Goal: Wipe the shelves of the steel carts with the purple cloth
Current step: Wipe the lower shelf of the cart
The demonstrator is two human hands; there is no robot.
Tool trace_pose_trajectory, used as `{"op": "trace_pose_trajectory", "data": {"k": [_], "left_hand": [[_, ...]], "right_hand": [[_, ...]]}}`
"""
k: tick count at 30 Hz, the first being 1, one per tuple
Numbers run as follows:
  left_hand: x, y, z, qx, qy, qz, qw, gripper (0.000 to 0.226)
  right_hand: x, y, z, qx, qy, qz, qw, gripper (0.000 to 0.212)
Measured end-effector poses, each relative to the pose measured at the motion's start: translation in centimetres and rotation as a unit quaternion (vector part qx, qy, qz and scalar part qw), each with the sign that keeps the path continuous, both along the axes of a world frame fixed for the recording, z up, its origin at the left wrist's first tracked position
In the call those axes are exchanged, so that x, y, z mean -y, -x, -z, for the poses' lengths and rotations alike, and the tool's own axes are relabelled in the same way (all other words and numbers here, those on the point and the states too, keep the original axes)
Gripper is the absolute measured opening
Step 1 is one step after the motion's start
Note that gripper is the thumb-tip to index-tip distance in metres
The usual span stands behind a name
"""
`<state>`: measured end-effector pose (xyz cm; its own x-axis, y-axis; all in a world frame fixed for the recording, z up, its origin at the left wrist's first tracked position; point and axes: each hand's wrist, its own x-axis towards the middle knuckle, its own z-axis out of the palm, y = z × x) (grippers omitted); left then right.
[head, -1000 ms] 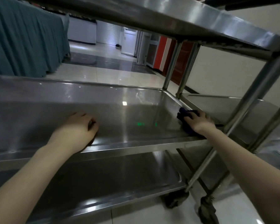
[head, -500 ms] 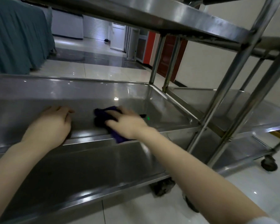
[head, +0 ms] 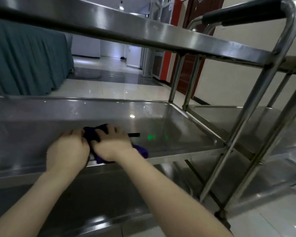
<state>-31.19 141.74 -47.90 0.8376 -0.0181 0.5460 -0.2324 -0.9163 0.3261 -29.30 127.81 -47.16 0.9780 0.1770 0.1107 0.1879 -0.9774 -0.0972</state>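
Observation:
The purple cloth [head: 92, 134] lies bunched on the middle shelf [head: 178, 134] of the steel cart, near its front lip. My right hand [head: 113, 144] sits on top of the cloth with its fingers curled over it; cloth shows ahead of the fingers and behind the wrist. My left hand [head: 68, 147] rests on the shelf right beside it, loosely bent, with its thumb side against the cloth. The top shelf [head: 143, 31] hangs close overhead, and the bottom shelf [head: 109, 194] lies beneath my forearms.
A second steel cart [head: 246, 120] stands against the first on the right, its posts and black-gripped handle [head: 243, 13] close by. A short black strip [head: 134, 134] lies just right of my hand. A teal-skirted table [head: 24, 62] stands at back left. A caster [head: 222, 218] sits on the tiled floor.
My right hand has swept the cloth leftward along the middle shelf, from its right end to beside my left hand. The left hand has stayed at the front lip.

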Motion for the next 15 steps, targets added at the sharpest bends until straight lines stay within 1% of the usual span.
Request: {"op": "trace_pose_trajectory", "data": {"k": [1,2,3,5,6,7,9,10,12,14,15], "left_hand": [[-1.5,0.3,0.2,0.017,0.002,-0.019,1.0,0.008],[-3.6,0.4,0.4,0.028,0.002,-0.045,0.999,0.006],[-6.1,0.3,0.5,0.026,0.002,-0.08,0.996,0.009],[-11.4,0.0,0.5,-0.012,-0.022,-0.125,0.992,0.023],[-13.8,0.0,0.5,-0.028,-0.037,-0.132,0.99,0.03],[-15.9,0.1,0.4,-0.039,-0.048,-0.138,0.988,0.032],[-19.3,0.3,0.2,-0.055,-0.05,-0.149,0.986,0.033],[-20.8,0.1,0.0,-0.063,-0.052,-0.153,0.985,0.037],[-23.2,-0.1,-0.5,-0.082,-0.068,-0.175,0.979,0.048],[-24.8,-0.3,-0.8,-0.102,-0.062,-0.191,0.974,0.047],[-25.0,-0.3,-0.8,-0.108,-0.044,-0.193,0.974,0.044]], "right_hand": [[-3.5,0.1,0.0,-0.01,-0.003,-0.054,0.999,0.054],[-5.6,0.2,-0.2,-0.016,-0.01,-0.085,0.996,0.054],[-6.3,0.2,-0.5,-0.021,-0.018,-0.1,0.995,0.055],[-4.1,-0.2,-0.8,-0.025,-0.026,-0.093,0.995,0.056],[-1.8,-0.5,-0.7,-0.02,-0.029,-0.07,0.997,0.054],[1.2,-0.8,-0.7,-0.014,-0.033,-0.032,0.999,0.053],[8.6,-1.5,-0.8,-0.022,-0.028,0.084,0.996,0.052],[12.4,-1.6,-1.0,-0.028,-0.025,0.157,0.987,0.054],[18.0,-1.5,-1.3,-0.033,-0.034,0.294,0.955,0.06],[19.3,-1.7,-1.2,-0.039,-0.045,0.369,0.927,0.064],[18.4,-2.0,-1.1,-0.032,-0.047,0.375,0.925,0.064]]}}
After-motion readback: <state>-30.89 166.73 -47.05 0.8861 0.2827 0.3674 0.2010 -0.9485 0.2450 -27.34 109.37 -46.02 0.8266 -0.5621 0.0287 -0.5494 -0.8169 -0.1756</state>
